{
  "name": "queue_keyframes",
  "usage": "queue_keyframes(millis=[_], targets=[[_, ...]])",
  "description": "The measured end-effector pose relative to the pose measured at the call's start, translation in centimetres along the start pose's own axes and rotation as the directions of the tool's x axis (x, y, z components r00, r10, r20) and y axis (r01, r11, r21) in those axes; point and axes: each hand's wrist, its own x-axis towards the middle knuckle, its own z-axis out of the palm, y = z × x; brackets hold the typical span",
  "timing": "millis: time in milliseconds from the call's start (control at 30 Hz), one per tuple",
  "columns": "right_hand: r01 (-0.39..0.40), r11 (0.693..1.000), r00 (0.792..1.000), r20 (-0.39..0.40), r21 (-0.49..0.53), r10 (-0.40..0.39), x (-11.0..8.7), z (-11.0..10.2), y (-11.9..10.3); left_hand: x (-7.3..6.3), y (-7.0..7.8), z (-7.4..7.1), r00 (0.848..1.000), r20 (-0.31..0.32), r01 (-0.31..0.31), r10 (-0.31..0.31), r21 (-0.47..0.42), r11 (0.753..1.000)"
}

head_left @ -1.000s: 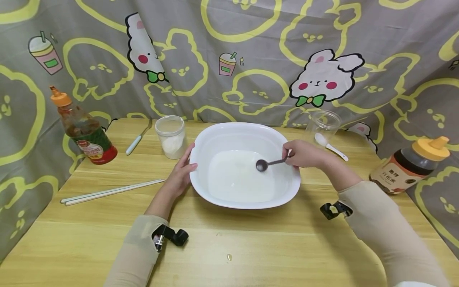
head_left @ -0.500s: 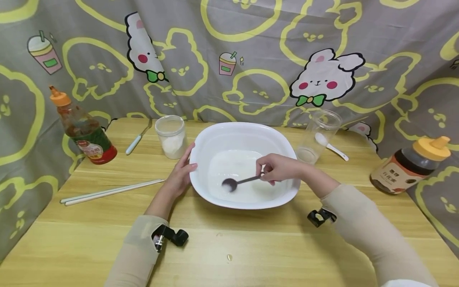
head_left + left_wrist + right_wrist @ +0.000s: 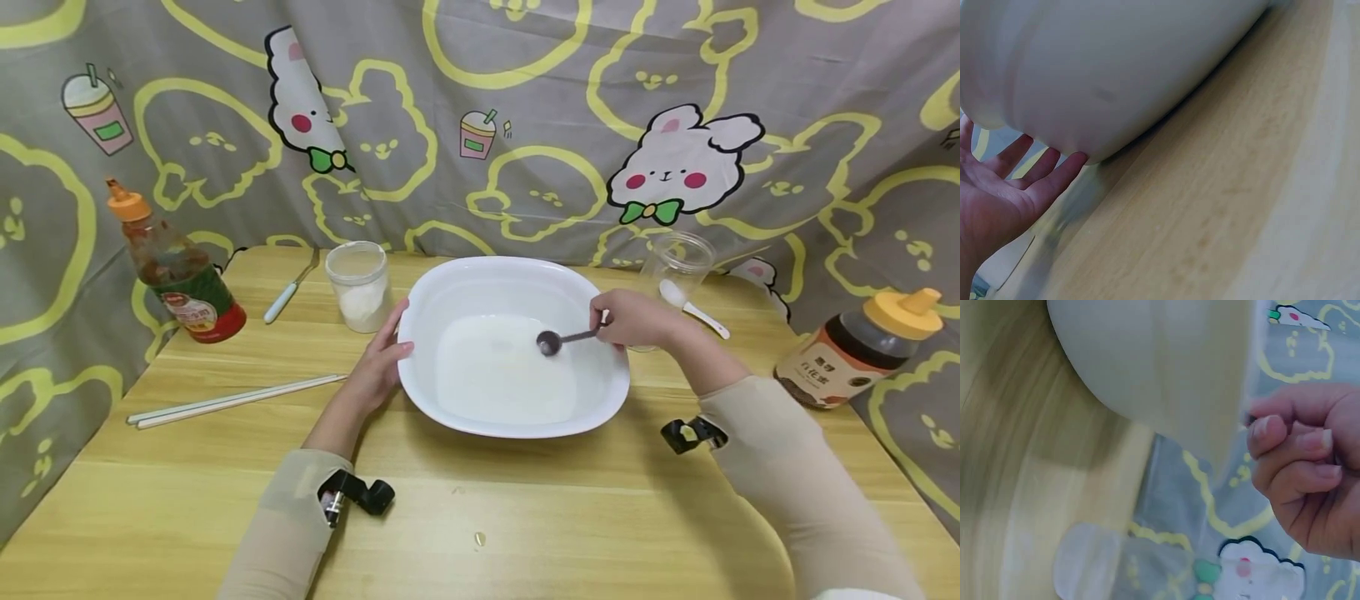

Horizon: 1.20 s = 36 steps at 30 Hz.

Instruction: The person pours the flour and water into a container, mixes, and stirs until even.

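Note:
A white basin [image 3: 495, 292] stands mid-table with whitish liquid [image 3: 487, 375] in it. My left hand [image 3: 372, 367] holds its left side, thumb over the rim and fingers along the outer wall; the left wrist view shows those fingers against the basin [image 3: 1104, 81] from below. With my right hand [image 3: 637, 319] I pinch the handle of a dark measuring spoon [image 3: 550, 342], its round bowl above the liquid near the basin's right side. In the right wrist view the right hand [image 3: 1310, 462] is curled beside the rim, and the basin wall hides most of the spoon.
Behind the basin's left stands a jar of white powder [image 3: 362, 287]. A blue-handled utensil [image 3: 281, 302], chopsticks [image 3: 236, 402] and a red sauce bottle [image 3: 187, 292] are further left. A clear plastic cup [image 3: 678, 258], white spoon [image 3: 697, 312] and yellow-capped bottle [image 3: 847, 354] are right. A patterned curtain hangs behind.
The right hand swung the measuring spoon towards the basin's front left half a second ago, and it is now back at the right side. The left hand and basin stay put.

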Motion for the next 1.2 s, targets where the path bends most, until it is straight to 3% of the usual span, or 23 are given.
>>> queue_keyframes(millis=[167,333,500,633,700,800,933,1067,1200], targets=[[0.048,0.988,0.998,-0.046,0.145,-0.042,2.4,1.9,-0.7,0.0,0.0,0.1,1.000,-0.010,0.010,-0.010,0.006,1.000],[0.151,0.942,0.987,0.004,0.300,-0.159,3.7,4.2,-1.9,0.0,0.0,0.0,1.000,-0.019,0.012,-0.012,0.002,1.000],[0.179,0.915,0.959,0.144,0.361,-0.245,2.7,5.2,-2.6,-0.1,-0.1,-0.1,1.000,-0.012,0.008,-0.008,-0.005,1.000],[0.200,0.921,0.924,0.249,0.335,-0.291,0.8,4.3,-2.1,-0.1,0.0,0.0,1.000,-0.009,0.006,-0.006,0.002,1.000],[0.192,0.933,0.919,0.278,0.305,-0.280,-0.2,3.3,-1.7,-0.2,0.1,0.1,1.000,-0.011,0.007,-0.007,0.011,1.000],[0.175,0.957,0.930,0.281,0.232,-0.238,-1.4,1.6,-1.0,-0.2,0.1,0.1,1.000,-0.012,0.013,-0.013,0.016,1.000],[0.120,0.985,0.968,0.207,0.124,-0.144,-2.0,-0.3,-0.2,-0.3,0.2,0.1,1.000,-0.011,0.015,-0.015,0.012,1.000],[0.054,0.997,0.994,0.092,0.055,-0.059,-1.3,-0.9,0.3,-0.2,0.2,0.2,1.000,-0.008,0.011,-0.011,-0.001,1.000],[0.008,0.999,1.000,0.000,0.031,-0.008,0.4,-0.2,0.5,-0.1,0.1,0.2,1.000,-0.004,0.005,-0.005,-0.004,1.000]])
